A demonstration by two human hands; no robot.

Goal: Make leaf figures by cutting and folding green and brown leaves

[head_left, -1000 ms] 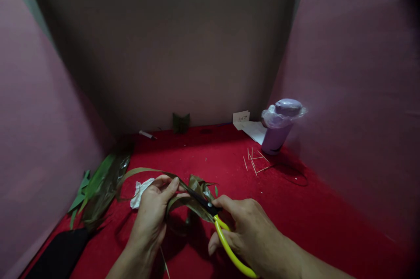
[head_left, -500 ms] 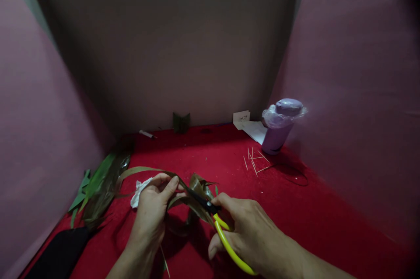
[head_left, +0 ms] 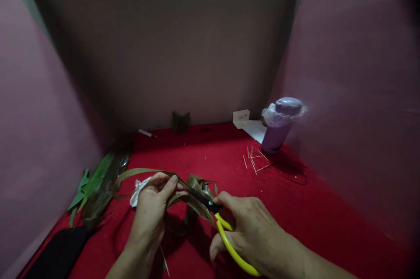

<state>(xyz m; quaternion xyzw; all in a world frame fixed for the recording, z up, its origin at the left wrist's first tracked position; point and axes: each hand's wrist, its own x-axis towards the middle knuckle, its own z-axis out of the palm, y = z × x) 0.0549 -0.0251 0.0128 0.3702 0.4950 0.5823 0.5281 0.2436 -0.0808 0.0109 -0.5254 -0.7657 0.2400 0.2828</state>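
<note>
My left hand [head_left: 156,198] pinches a long brownish-green leaf [head_left: 141,171] between thumb and fingers. One end of the leaf arches out to the left; other strips of it curve down on the right. In my right hand [head_left: 249,222] is a pair of scissors [head_left: 229,244] with yellow handles and black blades. The blades lie along the leaf just right of my left fingertips, and part of them is hidden by it. A crumpled piece of brown leaf [head_left: 196,181] sits behind the blades. Under my left wrist a thin stick [head_left: 165,260] pokes out.
White tissue [head_left: 137,192] lies beside my left hand. Green leaves [head_left: 98,174] and a black object [head_left: 57,252] are at the left. Several toothpicks [head_left: 252,158], a purple container [head_left: 277,136] and white paper [head_left: 254,130] are at right. A syringe [head_left: 146,133] and folded leaf [head_left: 180,121] stand behind.
The scissors and my right hand have shifted slightly to the right along the leaf. My left hand keeps its pinch and has barely moved.
</note>
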